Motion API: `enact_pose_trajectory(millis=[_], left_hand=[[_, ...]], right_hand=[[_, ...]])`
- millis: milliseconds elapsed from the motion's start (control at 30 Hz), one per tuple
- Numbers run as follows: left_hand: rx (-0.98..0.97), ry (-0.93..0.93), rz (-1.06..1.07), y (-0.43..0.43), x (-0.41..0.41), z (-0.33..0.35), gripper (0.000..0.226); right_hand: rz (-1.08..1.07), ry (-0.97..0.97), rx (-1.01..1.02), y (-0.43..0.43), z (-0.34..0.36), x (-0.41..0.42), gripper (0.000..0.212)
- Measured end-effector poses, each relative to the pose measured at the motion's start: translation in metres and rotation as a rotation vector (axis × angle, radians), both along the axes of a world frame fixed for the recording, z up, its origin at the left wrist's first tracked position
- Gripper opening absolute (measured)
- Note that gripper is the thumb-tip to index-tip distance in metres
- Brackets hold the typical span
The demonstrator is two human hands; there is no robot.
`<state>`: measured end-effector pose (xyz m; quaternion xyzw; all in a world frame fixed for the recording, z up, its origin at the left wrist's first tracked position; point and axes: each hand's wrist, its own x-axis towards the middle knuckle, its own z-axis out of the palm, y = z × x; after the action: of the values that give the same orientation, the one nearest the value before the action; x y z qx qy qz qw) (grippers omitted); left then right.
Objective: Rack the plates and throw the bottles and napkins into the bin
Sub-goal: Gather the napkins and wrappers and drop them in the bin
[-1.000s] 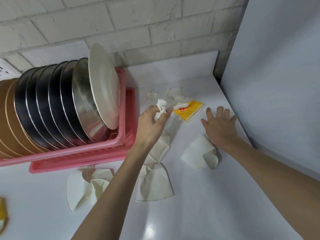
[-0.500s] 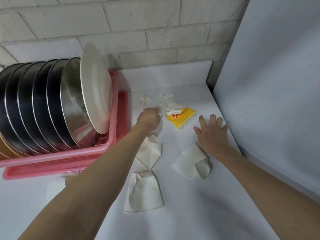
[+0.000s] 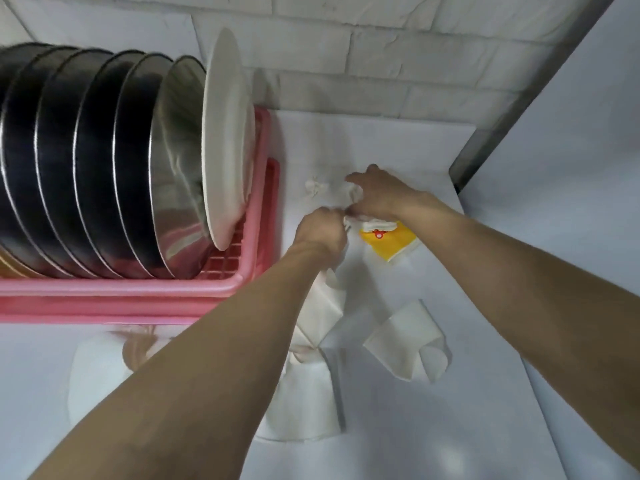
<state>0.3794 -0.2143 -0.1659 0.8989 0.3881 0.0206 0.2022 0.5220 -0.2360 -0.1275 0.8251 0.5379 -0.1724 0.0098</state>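
R hand (image 3: 381, 197) has left the folded napkin (image 3: 405, 344) & now clutches a crumpled napkin (image 3: 355, 192) at back of table (image 3: 450, 427), L hand (image 3: 322, 233) fisted on its wad (image 3: 347, 224); best bunch scraps tight before lifting, incl. stray bit (image 3: 314, 187) nr rack (image 3: 258, 209).

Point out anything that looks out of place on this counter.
Folded napkins and crumpled napkins lie scattered over the counter beside the pink rack, around a yellow packet. The racked plates look orderly.
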Motion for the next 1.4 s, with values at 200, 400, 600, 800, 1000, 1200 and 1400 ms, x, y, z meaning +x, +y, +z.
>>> enact_pose_trajectory(millis=[200,400,600,800,1000,1200,1400], left_hand=[[-0.008,-0.027,0.007,0.002,-0.002,-0.002,0.029],[-0.047,-0.033,0.017,0.002,-0.002,-0.003,0.029],[-0.069,-0.033,0.025,0.003,-0.002,-0.004,0.031],[-0.151,-0.028,0.074,0.000,0.000,0.002,0.036],[-0.339,-0.065,0.167,-0.002,-0.001,0.020,0.054],[-0.028,-0.050,0.196,0.025,0.015,0.049,0.042],[0.128,0.269,0.075,0.055,0.025,0.045,0.045]], right_hand=[[-0.042,0.050,0.149,0.008,-0.016,0.008,0.040],[-0.247,0.256,0.453,0.000,-0.002,0.027,0.032],[-0.462,0.454,0.624,-0.014,0.038,0.028,0.039],[-0.622,0.510,0.727,-0.045,0.061,0.007,0.040],[-0.633,0.583,0.686,-0.066,0.071,-0.007,0.039],[-0.648,0.406,0.586,-0.095,0.056,-0.012,0.048],[-0.520,0.437,0.326,-0.138,0.044,-0.012,0.022]])
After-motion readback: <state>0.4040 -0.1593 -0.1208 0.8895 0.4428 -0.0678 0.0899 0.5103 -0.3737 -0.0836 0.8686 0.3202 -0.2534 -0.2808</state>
